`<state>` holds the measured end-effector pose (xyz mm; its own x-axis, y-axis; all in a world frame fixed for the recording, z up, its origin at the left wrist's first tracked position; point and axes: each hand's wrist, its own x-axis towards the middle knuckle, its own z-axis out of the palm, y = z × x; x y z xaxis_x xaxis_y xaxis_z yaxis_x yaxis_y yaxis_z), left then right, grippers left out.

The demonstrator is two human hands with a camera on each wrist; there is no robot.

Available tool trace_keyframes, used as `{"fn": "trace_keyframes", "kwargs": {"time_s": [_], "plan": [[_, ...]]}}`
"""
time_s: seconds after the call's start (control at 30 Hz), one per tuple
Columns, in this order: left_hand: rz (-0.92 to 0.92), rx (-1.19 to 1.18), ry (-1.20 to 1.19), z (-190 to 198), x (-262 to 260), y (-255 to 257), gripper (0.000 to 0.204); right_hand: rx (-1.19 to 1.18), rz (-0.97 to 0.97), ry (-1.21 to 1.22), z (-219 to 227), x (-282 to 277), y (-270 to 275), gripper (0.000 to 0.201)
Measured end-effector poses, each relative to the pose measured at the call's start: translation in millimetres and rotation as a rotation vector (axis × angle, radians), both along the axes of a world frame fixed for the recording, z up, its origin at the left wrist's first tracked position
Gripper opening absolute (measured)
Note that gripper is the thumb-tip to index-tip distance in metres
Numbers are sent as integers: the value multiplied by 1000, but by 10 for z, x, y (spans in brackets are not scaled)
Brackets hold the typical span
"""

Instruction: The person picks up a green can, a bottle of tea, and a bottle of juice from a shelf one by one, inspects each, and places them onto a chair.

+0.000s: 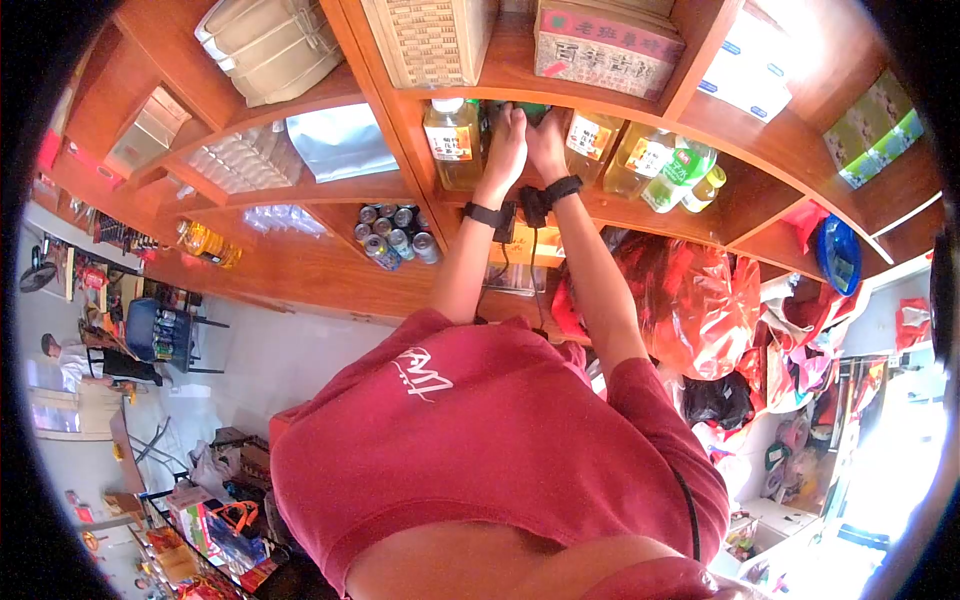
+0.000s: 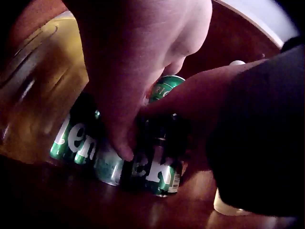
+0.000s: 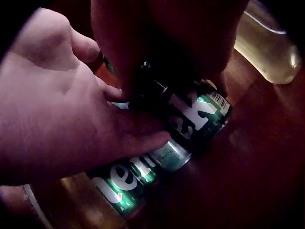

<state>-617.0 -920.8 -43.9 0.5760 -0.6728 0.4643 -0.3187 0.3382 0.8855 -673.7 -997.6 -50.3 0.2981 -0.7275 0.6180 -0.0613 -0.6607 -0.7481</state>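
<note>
1. The work in hand seems to be handling the green cans [image 2: 61, 145] deep between the bottles. They stand in a close row on the wooden shelf [image 1: 500, 192], toward its left end and in from its front edge.
2. The left hand [image 1: 506, 150] has fairly straight fingers, one fingertip laid on the paler can [image 2: 108, 168] mid-row; no curl around it shows.
3. The right hand [image 1: 548, 148] reaches beside the can marked "k" [image 2: 162, 179], on the row's right. Its fingers are mostly dark or hidden, so I cannot tell how far they are open or whether they grip.
4. Another green can top [image 2: 167, 86] shows between the hands; its support is hidden.
5. Any further shift, I judge, calls for light, even contact, since a push on one can could nudge its neighbours.
6. A large bottle [image 1: 452, 150] of yellow liquid, white-capped, fills the shelf's left corner; a second yellow bottle [image 1: 588, 140] stands right of the hands. Farther right is a green-labelled bottle [image 1: 680, 176].
7. The lower compartment [image 1: 335, 225] holds a cluster of drink cans [image 1: 400, 240].
</note>
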Motion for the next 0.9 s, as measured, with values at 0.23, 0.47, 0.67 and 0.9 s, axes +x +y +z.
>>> {"fn": "trace_keyframes", "kwargs": {"time_s": [0.23,0.47,0.67,0.9], "plan": [[-82,-52,49,71,-90,206,64,125,220,-180,-49,-61,298,60],[-248,13,13,413,-319,742,66,252,362,-248,299,-543,840,58],[-393,117,144,423,-520,1161,69,349,521,-272,267,-1010,1171,65],[-391,271,114,676,-606,1822,84,524,673,-198,290,-1186,1709,71]]}}
